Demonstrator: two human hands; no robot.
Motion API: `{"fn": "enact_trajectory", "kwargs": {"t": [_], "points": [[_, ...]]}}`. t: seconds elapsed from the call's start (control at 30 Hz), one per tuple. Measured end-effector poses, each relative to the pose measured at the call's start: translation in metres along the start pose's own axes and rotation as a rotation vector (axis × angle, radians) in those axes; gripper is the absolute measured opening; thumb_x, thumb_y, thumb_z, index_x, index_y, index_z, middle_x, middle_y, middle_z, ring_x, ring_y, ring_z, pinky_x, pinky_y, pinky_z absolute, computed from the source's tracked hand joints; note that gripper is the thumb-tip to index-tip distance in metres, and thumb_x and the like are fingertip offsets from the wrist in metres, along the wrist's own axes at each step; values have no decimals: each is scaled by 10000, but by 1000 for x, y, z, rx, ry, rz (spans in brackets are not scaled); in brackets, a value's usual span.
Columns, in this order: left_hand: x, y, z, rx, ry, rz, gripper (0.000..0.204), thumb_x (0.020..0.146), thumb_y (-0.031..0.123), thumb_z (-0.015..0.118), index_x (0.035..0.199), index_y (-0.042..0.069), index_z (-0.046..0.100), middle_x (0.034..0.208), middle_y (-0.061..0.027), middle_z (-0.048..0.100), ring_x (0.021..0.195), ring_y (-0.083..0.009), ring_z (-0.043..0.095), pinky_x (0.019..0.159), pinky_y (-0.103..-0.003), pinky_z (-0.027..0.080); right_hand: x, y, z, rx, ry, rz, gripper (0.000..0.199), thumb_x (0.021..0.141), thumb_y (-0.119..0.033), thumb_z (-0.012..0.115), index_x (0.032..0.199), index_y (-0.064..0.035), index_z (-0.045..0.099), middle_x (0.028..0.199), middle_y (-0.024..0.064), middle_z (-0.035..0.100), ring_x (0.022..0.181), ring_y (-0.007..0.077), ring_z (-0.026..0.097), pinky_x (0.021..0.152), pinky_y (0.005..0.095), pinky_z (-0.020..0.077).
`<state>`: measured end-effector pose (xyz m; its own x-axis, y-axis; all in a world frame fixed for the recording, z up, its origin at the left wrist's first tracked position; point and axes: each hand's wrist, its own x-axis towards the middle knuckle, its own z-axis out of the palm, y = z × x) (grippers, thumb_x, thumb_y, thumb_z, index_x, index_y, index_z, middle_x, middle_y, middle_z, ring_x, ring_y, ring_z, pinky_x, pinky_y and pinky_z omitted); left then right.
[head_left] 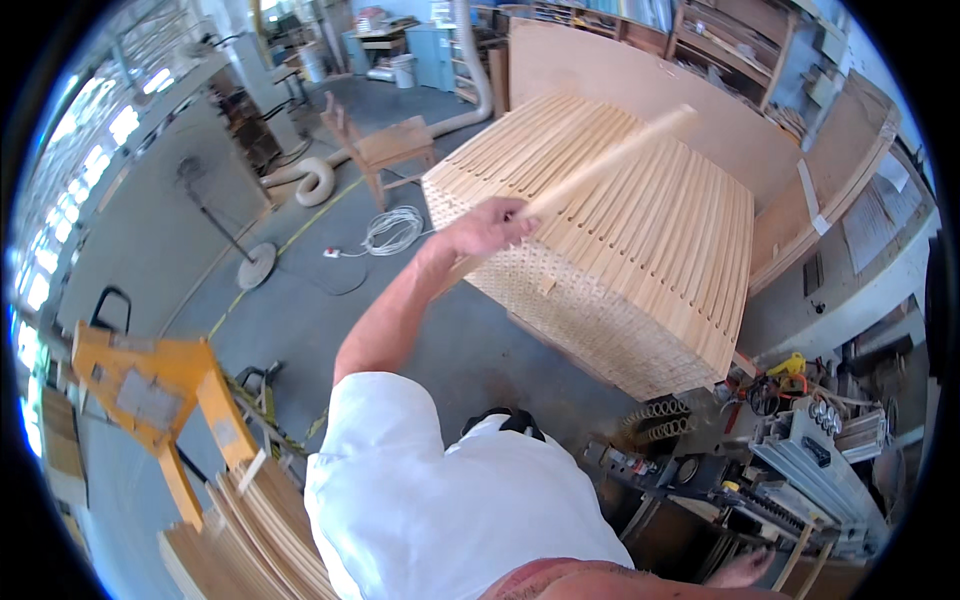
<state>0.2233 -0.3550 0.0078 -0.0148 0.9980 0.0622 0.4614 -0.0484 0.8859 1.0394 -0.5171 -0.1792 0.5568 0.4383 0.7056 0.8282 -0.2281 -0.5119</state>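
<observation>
My left hand is closed round a pale wooden slat, long and narrow, which slants up to the right and is slightly blurred. The slat is held over a large stack of wooden slats, laid side by side in layers with small holes near their front ends. Down at the lower right edge, my right hand stretches out with its fingers apart, nothing seen in it. Beside it stand thin wooden strips.
A yellow metal frame and curved wooden pieces stand at the lower left. Machine parts fill the right side. A coiled white cable, a wooden chair and a stand fan are on the floor beyond.
</observation>
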Motion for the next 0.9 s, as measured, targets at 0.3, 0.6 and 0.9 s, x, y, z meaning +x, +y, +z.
{"fn": "enact_trajectory", "kwargs": {"t": [0.3, 0.6, 0.9], "points": [[176, -118, -104, 427, 355, -96, 504, 833, 402, 671, 1061, -48, 695, 869, -227, 714, 822, -323, 710, 757, -416, 545, -156, -241, 72, 336, -463, 189, 241, 924, -42, 641, 1157, 18, 643, 1056, 124, 663, 930, 222, 630, 862, 330, 514], [323, -201, -133, 650, 294, -204, 582, 801, 457, 640, 1048, -66, 705, 1017, -294, 689, 1011, -383, 681, 883, -428, 530, -270, -246, 33, -24, -767, 496, 288, 842, -93, 692, 1094, 47, 687, 992, 193, 717, 909, 279, 697, 835, 353, 530], [410, -200, -95, 710, 99, -301, 573, 835, 449, 604, 1109, -46, 695, 1113, -282, 674, 1087, -378, 658, 942, -442, 503, -333, -238, -28, -163, -731, 564, 221, 808, -125, 689, 970, 25, 696, 878, 196, 715, 861, 331, 708, 777, 385, 537]]}}
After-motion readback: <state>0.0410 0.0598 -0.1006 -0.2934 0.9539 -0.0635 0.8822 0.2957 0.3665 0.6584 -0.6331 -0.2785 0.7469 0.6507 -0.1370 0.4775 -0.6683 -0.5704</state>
